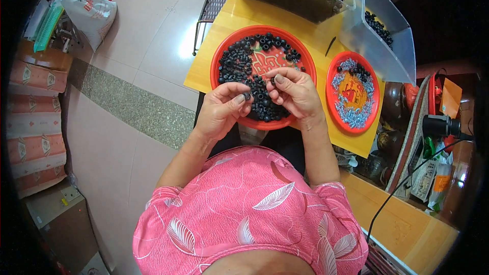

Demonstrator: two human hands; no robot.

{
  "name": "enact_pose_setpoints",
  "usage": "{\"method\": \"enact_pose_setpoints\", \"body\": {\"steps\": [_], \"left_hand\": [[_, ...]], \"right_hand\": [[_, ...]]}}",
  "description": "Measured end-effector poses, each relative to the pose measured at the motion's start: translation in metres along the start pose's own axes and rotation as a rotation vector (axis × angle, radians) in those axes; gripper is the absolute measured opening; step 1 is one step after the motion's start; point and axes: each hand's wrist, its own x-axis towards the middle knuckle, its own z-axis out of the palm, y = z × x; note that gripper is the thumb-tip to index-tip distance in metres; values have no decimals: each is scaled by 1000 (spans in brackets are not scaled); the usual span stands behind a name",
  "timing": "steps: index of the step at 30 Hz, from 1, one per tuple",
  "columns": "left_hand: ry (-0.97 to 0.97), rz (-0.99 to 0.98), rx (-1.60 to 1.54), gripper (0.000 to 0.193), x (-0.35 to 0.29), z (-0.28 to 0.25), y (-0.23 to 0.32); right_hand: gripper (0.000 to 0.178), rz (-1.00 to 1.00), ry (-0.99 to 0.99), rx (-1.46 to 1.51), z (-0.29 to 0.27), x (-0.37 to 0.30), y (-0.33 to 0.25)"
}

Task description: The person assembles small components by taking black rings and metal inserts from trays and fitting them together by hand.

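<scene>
Over a round red tray (307, 61) heaped with small black ring-like pieces (235, 63), both my hands are raised close together. Between thumb and forefinger of my left hand (224, 109) is one small black round piece (247, 95). My right hand (299, 94) is closed in a pinch just to its right; a tiny dark thing shows at its fingertips, too small to name. To the right, a smaller red tray (375, 99) carries shiny blue-silver small parts (356, 117) along its rim and several black pieces at its top.
The trays rest on a yellow board (316, 25). Behind stands a clear bin (285, 0) of black pieces, with another clear bin (402, 56) to its right. A dark stick (330, 46) lies between the trays. A white sack (91, 12) stands on the floor at far left.
</scene>
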Motion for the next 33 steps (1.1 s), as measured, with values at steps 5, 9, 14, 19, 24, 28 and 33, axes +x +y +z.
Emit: {"method": "enact_pose_setpoints", "body": {"steps": [5, 9, 14, 19, 24, 28, 33], "left_hand": [[5, 12, -27, 19, -1, -1, -3], [8, -8, -14, 20, 0, 7, -4], [-17, 7, -11, 20, -2, 9, -5], [-18, 43, -18, 20, -4, 11, -7], [-18, 49, 9, 20, -6, 13, -8], [-4, 69, 24, 20, -7, 10, -11], [-6, 109, 32, 21, -7, 11, -12]], "right_hand": [[22, 30, 57, 160, 6, -12, 5], [23, 11, 66, 102, 2, -20, 7], [21, 16, 73, 17, 11, -24, 11], [11, -76, 192, -309, 38, -32, 7], [8, -65, 159, -341, 46, -35, 7], [8, -62, 163, -379, 47, -35, 11], [8, -53, 159, -384, 48, -36, 10]]}}
